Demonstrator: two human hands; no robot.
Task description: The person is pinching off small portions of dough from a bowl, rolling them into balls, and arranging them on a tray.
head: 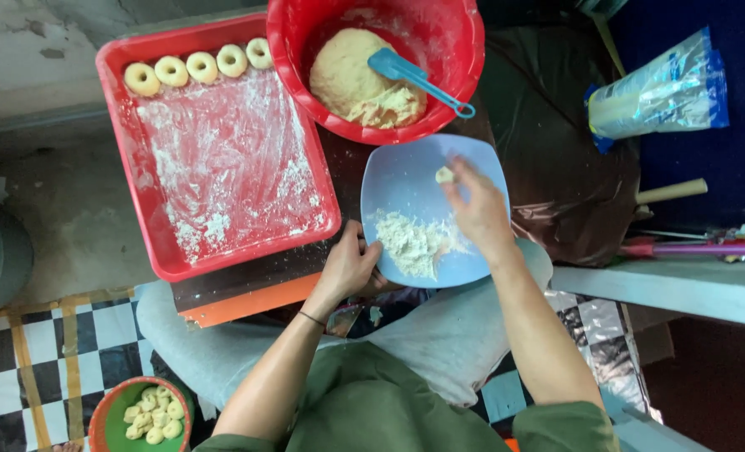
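My left hand [351, 266] grips the near-left edge of a pale blue square plate [406, 172] that carries a heap of flour [412, 243]. Over the plate, my right hand [475, 208] pinches a small piece of dough [444, 175] at its fingertips. Behind the plate stands a red bowl [452, 38] with a big lump of dough [360, 79] and a blue spatula [416, 77]. To the left lies a floured red tray [222, 159] with a row of several dough rings [201, 67] along its far edge.
A green bowl with an orange rim [115, 416] holding dough pieces sits on the checkered floor at lower left. A plastic flour bag [661, 88] lies at the right, with a wooden handle [672, 192] and a pink stick [698, 249] below it. A grey bin [0, 255] stands at the far left.
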